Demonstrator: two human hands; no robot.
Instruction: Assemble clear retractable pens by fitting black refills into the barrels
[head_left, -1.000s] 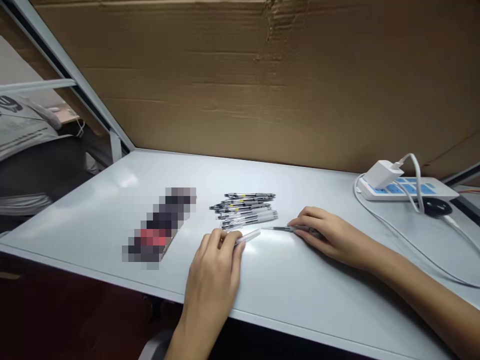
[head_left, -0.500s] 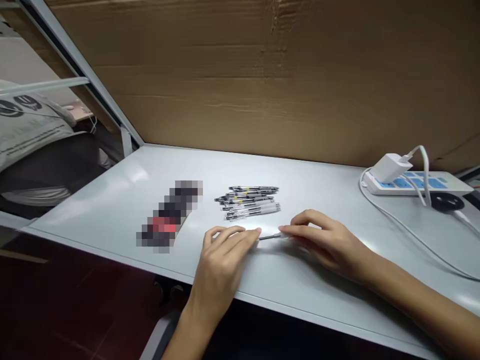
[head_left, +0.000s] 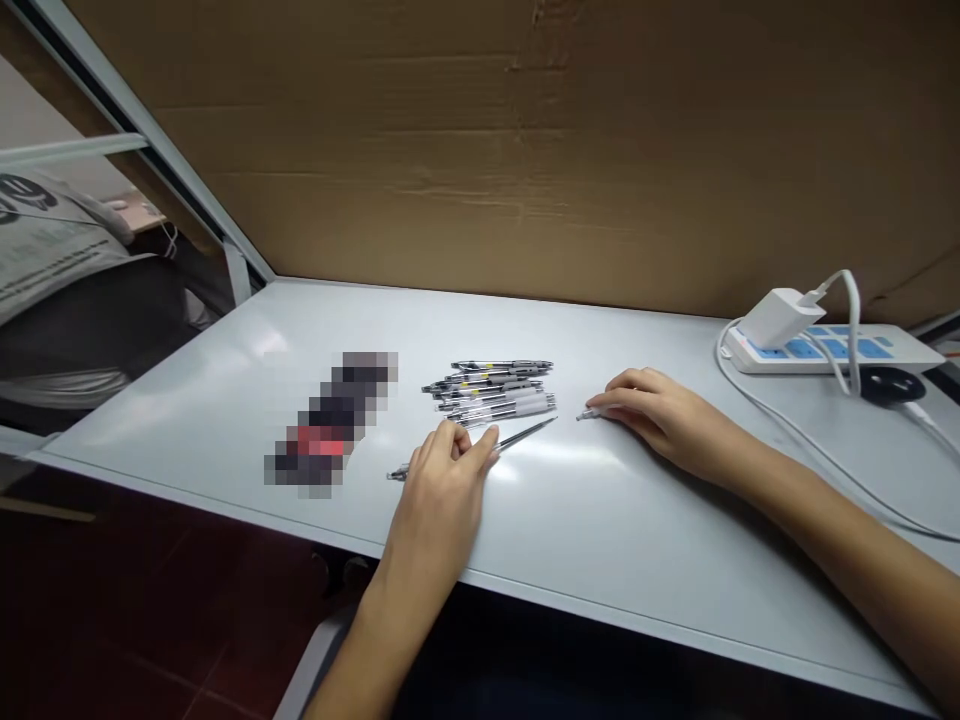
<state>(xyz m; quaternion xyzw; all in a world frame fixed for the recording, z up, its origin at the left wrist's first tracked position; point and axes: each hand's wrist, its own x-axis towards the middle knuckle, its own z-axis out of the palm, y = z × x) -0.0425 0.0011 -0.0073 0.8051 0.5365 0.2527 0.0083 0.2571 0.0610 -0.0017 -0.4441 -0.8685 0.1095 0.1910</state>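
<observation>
My left hand [head_left: 442,490] is closed on a pen [head_left: 525,432] near the front of the white table. The pen's clicker end sticks out to the left of the fingers, and its bare, thin refill points to the right. Farther right, my right hand [head_left: 664,412] pinches a small, pale pen front piece [head_left: 589,413] just over the tabletop. The fingers cover part of that piece. Between and behind both hands lies a pile of several clear click pens [head_left: 517,406], some with grey grips and yellow marks.
A blurred dark and red item [head_left: 319,440] lies on the table [head_left: 187,410] at left. At right is a power strip [head_left: 862,350] with a white charger [head_left: 780,318], a black round device [head_left: 891,387] and a loose cable [head_left: 817,455]. Cardboard [head_left: 375,150] stands along the back.
The pen has come apart: my right hand moved right and away with the front piece. My left hand now shows the pen with its refill bare. The view shifted slightly.
</observation>
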